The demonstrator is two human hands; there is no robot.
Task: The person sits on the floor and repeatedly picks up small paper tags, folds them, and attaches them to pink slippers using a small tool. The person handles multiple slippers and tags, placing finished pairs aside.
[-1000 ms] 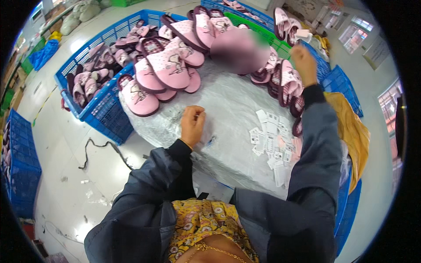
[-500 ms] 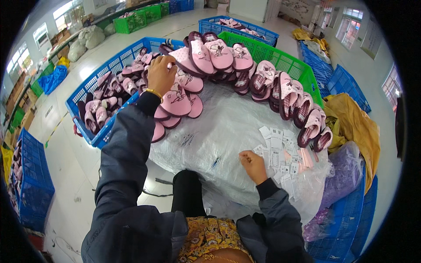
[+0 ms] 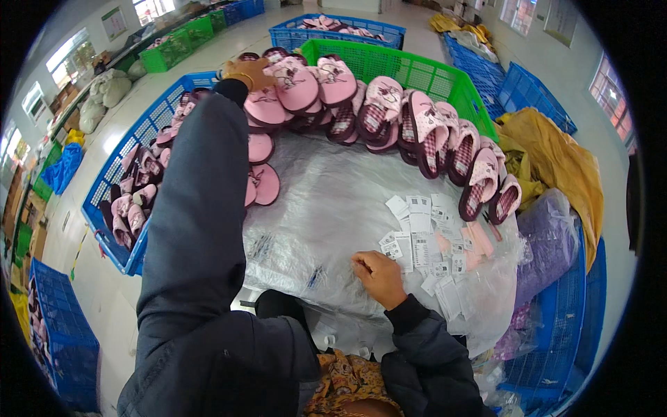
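My left arm stretches far forward, and my left hand (image 3: 249, 72) lies over the pink slippers at the far left of the row, fingers spread and partly hidden. Just right of it, a pink slipper (image 3: 295, 85) with a dark sole and a printed figure leans on others. My right hand (image 3: 379, 278) rests loosely curled on the clear plastic covering (image 3: 313, 201), nothing visible in it. Close to its right lie white paper tags (image 3: 420, 240) with printed codes. More slippers with checked insoles (image 3: 425, 135) curve around the far and right sides.
A blue crate (image 3: 114, 240) full of slippers stands at the left, a green crate (image 3: 455, 87) behind the row, another blue crate (image 3: 278, 36) beyond. At the right are yellow cloth (image 3: 556, 149) and a purple bag (image 3: 549, 233). Pale pink strips (image 3: 477, 243) lie by the tags.
My left hand has moved farther forward and left, from above the slippers down onto them. My right hand is now nearer the middle of the plastic covering. The view has shifted.
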